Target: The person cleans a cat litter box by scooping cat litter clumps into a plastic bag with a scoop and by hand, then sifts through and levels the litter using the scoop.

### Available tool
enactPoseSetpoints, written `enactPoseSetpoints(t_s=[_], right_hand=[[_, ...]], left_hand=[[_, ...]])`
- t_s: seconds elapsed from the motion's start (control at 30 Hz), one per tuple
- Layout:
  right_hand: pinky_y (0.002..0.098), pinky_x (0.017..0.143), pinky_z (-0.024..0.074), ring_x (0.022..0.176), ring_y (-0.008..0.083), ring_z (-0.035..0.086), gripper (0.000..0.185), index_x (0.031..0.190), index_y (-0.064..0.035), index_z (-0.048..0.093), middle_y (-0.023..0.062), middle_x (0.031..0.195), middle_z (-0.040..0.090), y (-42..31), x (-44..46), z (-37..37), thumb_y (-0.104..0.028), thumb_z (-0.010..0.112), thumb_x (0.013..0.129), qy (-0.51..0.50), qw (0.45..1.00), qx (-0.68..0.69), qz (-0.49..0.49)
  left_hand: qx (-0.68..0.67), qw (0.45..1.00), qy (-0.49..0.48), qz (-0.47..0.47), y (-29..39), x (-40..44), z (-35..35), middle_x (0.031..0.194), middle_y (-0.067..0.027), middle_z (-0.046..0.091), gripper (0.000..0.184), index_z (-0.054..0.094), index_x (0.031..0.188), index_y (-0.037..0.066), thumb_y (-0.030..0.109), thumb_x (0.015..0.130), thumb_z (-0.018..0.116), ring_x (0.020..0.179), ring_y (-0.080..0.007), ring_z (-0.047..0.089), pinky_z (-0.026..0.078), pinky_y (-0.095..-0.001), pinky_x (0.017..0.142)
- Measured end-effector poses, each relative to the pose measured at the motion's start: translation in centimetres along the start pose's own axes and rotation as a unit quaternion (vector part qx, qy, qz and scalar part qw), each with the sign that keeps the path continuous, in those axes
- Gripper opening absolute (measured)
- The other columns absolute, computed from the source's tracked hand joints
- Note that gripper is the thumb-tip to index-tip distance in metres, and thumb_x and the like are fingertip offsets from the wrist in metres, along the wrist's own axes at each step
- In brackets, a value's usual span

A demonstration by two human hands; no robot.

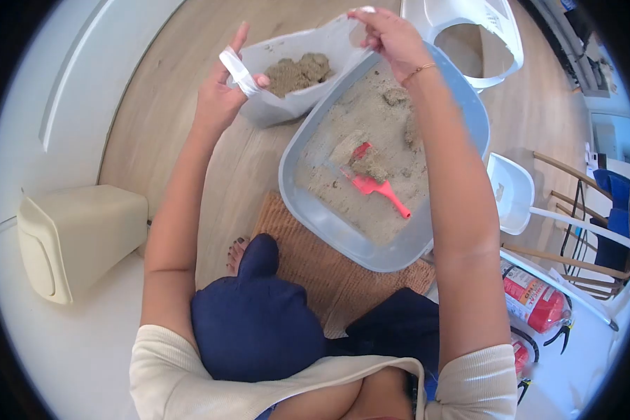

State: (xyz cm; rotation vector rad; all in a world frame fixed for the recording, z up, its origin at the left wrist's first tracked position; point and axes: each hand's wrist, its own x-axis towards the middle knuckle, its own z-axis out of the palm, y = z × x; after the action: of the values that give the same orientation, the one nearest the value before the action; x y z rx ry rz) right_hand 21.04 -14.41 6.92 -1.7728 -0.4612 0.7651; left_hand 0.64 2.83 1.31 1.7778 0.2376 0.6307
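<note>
A white plastic bag [281, 105] hangs between my two hands, its mouth spread wide, with clumps of sandy litter [299, 73] inside. My left hand [225, 91] has one of the bag's handles looped around its fingers, the index finger pointing up. At the far side of the mouth, my right hand [393, 43] grips the other handle with curled fingers. Below the right hand is a grey-blue litter box [308, 231] of sandy litter. A red litter scoop [381, 189] lies in it, its blade partly covered by clumps. My right forearm hides part of the box.
A white litter box hood [505, 38] stands behind the box. To the right are a white long-handled dustpan [511, 196], red fire extinguishers [539, 301] and wooden chair legs [560, 262]. A brown mat [329, 276] lies at my feet; a cream bin [84, 231] stands left.
</note>
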Motion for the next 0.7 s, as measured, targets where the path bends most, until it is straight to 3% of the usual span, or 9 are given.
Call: enactPoseSetpoints(t_s=[0.1, 0.17, 0.3, 0.4, 0.5, 0.57, 0.6, 0.67, 0.7], right_hand=[[0.0277, 0.077, 0.0407, 0.076, 0.0123, 0.051, 0.032, 0.103, -0.0054, 0.061, 0.0016, 0.083, 0.056, 0.9, 0.3, -0.3, -0.03, 0.056, 0.083, 0.024, 0.998, -0.02, -0.062], [0.0273, 0.078, 0.0409, 0.074, 0.012, 0.05, 0.036, 0.111, -0.0035, 0.059, 0.0015, 0.085, 0.057, 3.4, 0.8, -0.7, -0.027, 0.056, 0.084, 0.012, 0.995, -0.094, 0.035], [0.0235, 0.069, 0.0411, 0.07, 0.0066, 0.048, 0.032, 0.114, -0.0058, 0.058, -0.0041, 0.076, 0.053, 4.7, 0.4, -2.8, -0.025, 0.054, 0.088, 0.002, 1.0, -0.02, 0.01], [0.0236, 0.078, 0.0424, 0.082, 0.009, 0.054, 0.033, 0.117, -0.0074, 0.056, -0.0002, 0.087, 0.058, 4.8, -0.9, -4.6, -0.022, 0.054, 0.088, -0.015, 0.999, -0.052, 0.003], [0.0263, 0.085, 0.0418, 0.094, 0.0121, 0.055, 0.033, 0.118, -0.0089, 0.056, 0.0047, 0.096, 0.06, 7.6, -3.8, -6.4, -0.02, 0.056, 0.087, 0.063, 0.988, -0.138, -0.041], [0.0327, 0.088, 0.0427, 0.098, 0.0235, 0.056, 0.036, 0.113, -0.009, 0.058, 0.0109, 0.109, 0.058, 11.5, -5.0, -7.9, -0.027, 0.058, 0.082, 0.102, 0.939, -0.325, -0.048], [0.0327, 0.088, 0.0427, 0.098, 0.0235, 0.056, 0.036, 0.113, -0.009, 0.058, 0.0109, 0.109, 0.058, 12.5, -5.2, -8.2, -0.027, 0.058, 0.082, 0.102, 0.939, -0.326, -0.046], [0.0343, 0.092, 0.0412, 0.107, 0.0264, 0.053, 0.034, 0.116, -0.0158, 0.057, 0.014, 0.119, 0.053, 14.0, -5.1, -8.6, -0.022, 0.055, 0.082, 0.109, 0.841, -0.521, -0.096], [0.0343, 0.092, 0.0412, 0.107, 0.0264, 0.053, 0.034, 0.116, -0.0158, 0.057, 0.014, 0.119, 0.053, 14.9, -4.3, -8.9, -0.022, 0.055, 0.082, 0.113, 0.841, -0.52, -0.099]], left_hand=[[0.042, 0.997, -0.058, 0.035, 0.2, -0.4, -0.1, 0.141, -0.0063, 0.037, 0.08, 0.034, 0.138, 0.009, 0.021, 0.07, 0.075, 0.129, -0.0187, 0.034, 0.026, -0.0339, 0.106], [0.087, 0.988, -0.124, -0.023, -1.2, -1.5, 0.7, 0.141, -0.0066, 0.036, 0.08, 0.034, 0.138, 0.01, 0.019, 0.069, 0.075, 0.131, -0.021, 0.032, 0.026, -0.035, 0.107], [0.087, 0.989, -0.12, 0.0, -0.8, -1.9, 1.6, 0.142, -0.0055, 0.034, 0.081, 0.036, 0.137, 0.009, 0.029, 0.069, 0.075, 0.132, -0.0225, 0.03, 0.023, -0.037, 0.108], [0.077, 0.989, -0.125, -0.005, -0.5, -1.6, 2.0, 0.142, -0.0057, 0.034, 0.081, 0.036, 0.137, 0.009, 0.03, 0.068, 0.075, 0.132, -0.0225, 0.03, 0.023, -0.0373, 0.108], [0.073, 0.99, -0.117, -0.018, -0.5, -1.7, 2.5, 0.142, -0.0053, 0.035, 0.081, 0.036, 0.137, 0.009, 0.03, 0.069, 0.075, 0.132, -0.0227, 0.03, 0.022, -0.0379, 0.108], [0.083, 0.99, -0.114, -0.023, -0.7, -1.8, 2.7, 0.142, -0.005, 0.035, 0.08, 0.036, 0.136, 0.009, 0.031, 0.07, 0.074, 0.132, -0.023, 0.03, 0.023, -0.0382, 0.108], [0.082, 0.99, -0.115, -0.025, -0.6, -1.9, 2.8, 0.142, -0.005, 0.035, 0.08, 0.036, 0.136, 0.009, 0.031, 0.07, 0.074, 0.132, -0.023, 0.03, 0.023, -0.0382, 0.108], [0.058, 0.991, -0.116, -0.033, -0.2, -1.7, 3.0, 0.141, -0.0042, 0.036, 0.079, 0.036, 0.136, 0.009, 0.031, 0.071, 0.073, 0.131, -0.0233, 0.031, 0.023, -0.0386, 0.108], [0.06, 0.991, -0.117, -0.028, -0.2, -1.6, 3.0, 0.141, -0.0042, 0.036, 0.079, 0.036, 0.136, 0.009, 0.031, 0.071, 0.073, 0.131, -0.0233, 0.031, 0.023, -0.0386, 0.108]])
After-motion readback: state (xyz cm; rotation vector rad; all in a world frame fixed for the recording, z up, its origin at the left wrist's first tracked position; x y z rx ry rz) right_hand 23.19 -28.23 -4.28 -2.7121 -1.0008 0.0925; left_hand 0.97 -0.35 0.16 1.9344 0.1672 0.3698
